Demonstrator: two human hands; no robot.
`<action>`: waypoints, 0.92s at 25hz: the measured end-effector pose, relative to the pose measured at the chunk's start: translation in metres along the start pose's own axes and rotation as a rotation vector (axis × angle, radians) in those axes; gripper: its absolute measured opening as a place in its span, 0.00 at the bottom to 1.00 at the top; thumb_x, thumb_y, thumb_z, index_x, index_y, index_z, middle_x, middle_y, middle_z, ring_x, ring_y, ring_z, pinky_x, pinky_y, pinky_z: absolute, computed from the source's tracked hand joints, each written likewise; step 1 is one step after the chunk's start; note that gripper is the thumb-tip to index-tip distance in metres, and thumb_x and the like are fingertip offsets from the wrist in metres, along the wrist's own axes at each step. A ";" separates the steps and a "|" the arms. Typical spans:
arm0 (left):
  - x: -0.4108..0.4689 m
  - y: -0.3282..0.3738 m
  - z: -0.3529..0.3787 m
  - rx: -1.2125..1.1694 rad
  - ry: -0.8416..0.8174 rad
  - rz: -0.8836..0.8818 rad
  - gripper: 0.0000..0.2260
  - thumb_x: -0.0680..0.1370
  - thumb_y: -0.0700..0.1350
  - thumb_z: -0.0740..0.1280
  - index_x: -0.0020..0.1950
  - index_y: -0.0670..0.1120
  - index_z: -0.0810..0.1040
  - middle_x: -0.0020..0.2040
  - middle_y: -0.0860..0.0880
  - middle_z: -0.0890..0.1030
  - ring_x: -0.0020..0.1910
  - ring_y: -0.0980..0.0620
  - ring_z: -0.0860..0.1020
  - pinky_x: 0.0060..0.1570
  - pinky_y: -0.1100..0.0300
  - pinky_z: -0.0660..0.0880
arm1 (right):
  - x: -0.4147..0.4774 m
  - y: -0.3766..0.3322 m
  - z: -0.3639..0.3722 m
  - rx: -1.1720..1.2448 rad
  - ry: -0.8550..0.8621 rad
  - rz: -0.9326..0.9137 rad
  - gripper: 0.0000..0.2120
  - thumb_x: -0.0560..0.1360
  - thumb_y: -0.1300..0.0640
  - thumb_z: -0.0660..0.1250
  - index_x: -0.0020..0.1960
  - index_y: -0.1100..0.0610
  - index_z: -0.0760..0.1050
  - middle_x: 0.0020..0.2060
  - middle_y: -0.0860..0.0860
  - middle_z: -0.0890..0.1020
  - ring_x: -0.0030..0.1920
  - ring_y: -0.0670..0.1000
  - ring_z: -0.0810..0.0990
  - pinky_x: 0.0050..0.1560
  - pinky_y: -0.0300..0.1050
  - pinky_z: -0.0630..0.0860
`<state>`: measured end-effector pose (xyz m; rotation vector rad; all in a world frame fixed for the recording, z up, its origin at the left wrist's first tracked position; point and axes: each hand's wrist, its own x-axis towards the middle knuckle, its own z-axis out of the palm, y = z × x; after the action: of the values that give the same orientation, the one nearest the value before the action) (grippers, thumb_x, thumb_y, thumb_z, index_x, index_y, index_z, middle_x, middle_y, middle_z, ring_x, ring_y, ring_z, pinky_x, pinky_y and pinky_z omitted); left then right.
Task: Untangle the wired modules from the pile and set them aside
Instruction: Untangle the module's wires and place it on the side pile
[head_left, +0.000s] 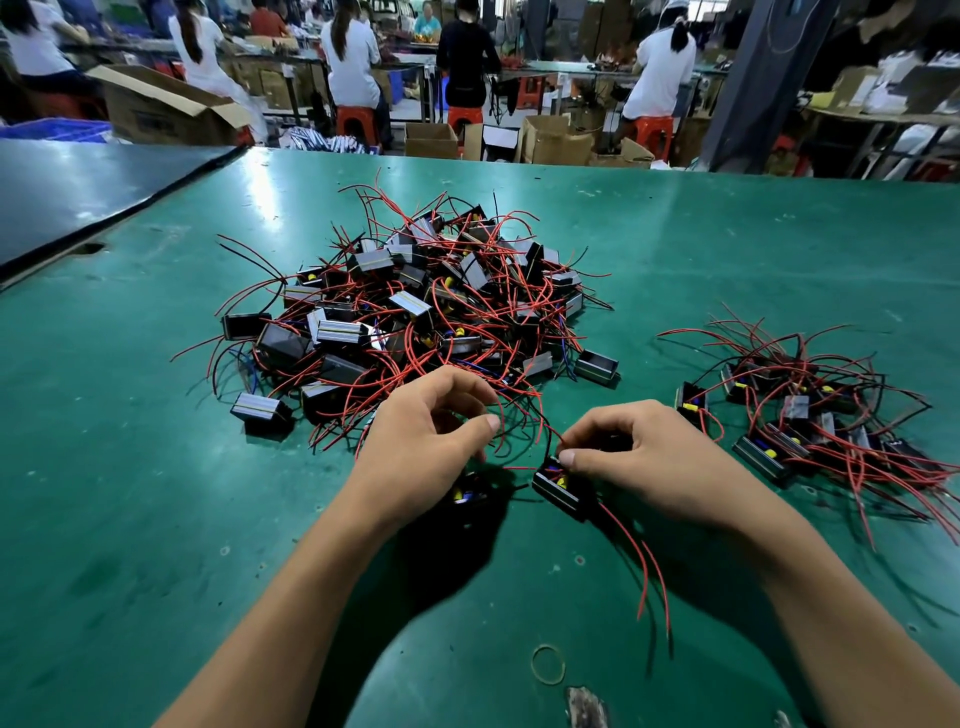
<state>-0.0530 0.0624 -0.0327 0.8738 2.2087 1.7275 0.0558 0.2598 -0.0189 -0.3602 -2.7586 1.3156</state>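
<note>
pile (415, 301): big tangle of modules and red wires, mid table (156, 467), just past both hands
left hand (431, 431): fingers curled, thumb pinching in on wires (501, 431) at the pile's near edge
second module (467, 496): down under the left wrist, mostly hidden
right hand (639, 457): thumb and fingers clamped on a module (558, 486), tilted, close to the left hand, red leads trailing toward the near edge
sorted bunch (810, 415): off to the right, well apart from the pile
rubber band (548, 664): flat on the table, between the forearms
</note>
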 end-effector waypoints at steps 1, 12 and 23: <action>0.000 0.000 0.000 -0.009 0.002 -0.004 0.08 0.75 0.38 0.72 0.47 0.50 0.80 0.39 0.52 0.83 0.33 0.49 0.83 0.37 0.58 0.79 | 0.000 0.001 -0.001 -0.003 -0.002 0.008 0.03 0.74 0.55 0.75 0.41 0.49 0.83 0.36 0.46 0.86 0.37 0.41 0.82 0.46 0.39 0.78; -0.006 0.009 0.005 0.198 0.024 0.171 0.10 0.70 0.36 0.73 0.41 0.50 0.78 0.33 0.59 0.76 0.31 0.59 0.70 0.34 0.68 0.68 | -0.002 -0.004 0.002 0.313 -0.063 -0.037 0.00 0.75 0.60 0.73 0.46 0.57 0.84 0.37 0.51 0.86 0.35 0.44 0.80 0.37 0.33 0.73; -0.007 0.002 0.015 0.498 -0.124 0.309 0.04 0.73 0.49 0.76 0.46 0.51 0.86 0.40 0.53 0.73 0.43 0.53 0.72 0.43 0.53 0.72 | 0.002 0.000 0.009 0.266 -0.006 -0.053 0.02 0.77 0.58 0.72 0.45 0.54 0.82 0.30 0.44 0.81 0.29 0.40 0.73 0.32 0.32 0.69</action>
<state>-0.0391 0.0708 -0.0368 1.4546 2.5661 1.1856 0.0522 0.2534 -0.0251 -0.2633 -2.5314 1.6433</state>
